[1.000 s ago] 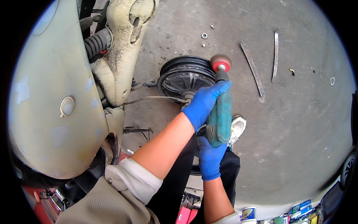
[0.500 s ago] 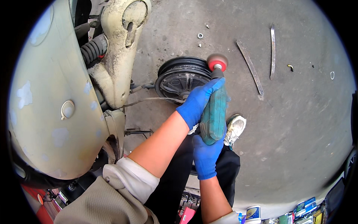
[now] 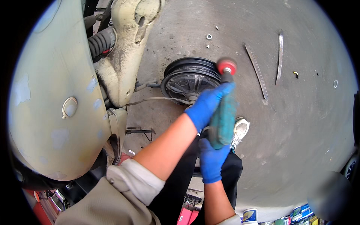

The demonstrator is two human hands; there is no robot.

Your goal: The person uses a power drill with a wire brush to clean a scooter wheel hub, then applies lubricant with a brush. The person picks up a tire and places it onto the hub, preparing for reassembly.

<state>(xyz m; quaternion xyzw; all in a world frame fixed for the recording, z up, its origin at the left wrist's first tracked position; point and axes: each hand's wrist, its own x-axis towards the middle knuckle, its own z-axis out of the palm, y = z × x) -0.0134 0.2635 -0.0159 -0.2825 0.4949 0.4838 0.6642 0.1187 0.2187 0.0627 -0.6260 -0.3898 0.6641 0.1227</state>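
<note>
Scene slid rightward | left hand (image 3: 209, 105), right hand (image 3: 213, 160): grip clasping rounded teal tool (image 3: 224, 125)

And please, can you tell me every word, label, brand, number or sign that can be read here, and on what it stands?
No text can be read for sure.
Tub: label print too small.
Blue boxes: print too small.
Pink item: pale mark, too small.
Power tool: blurred, no lettering to make out.

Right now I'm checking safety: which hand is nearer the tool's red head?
The left hand: it grips the teal tool behind the red head. The right hand holds the tool's rear, farther back.
</note>
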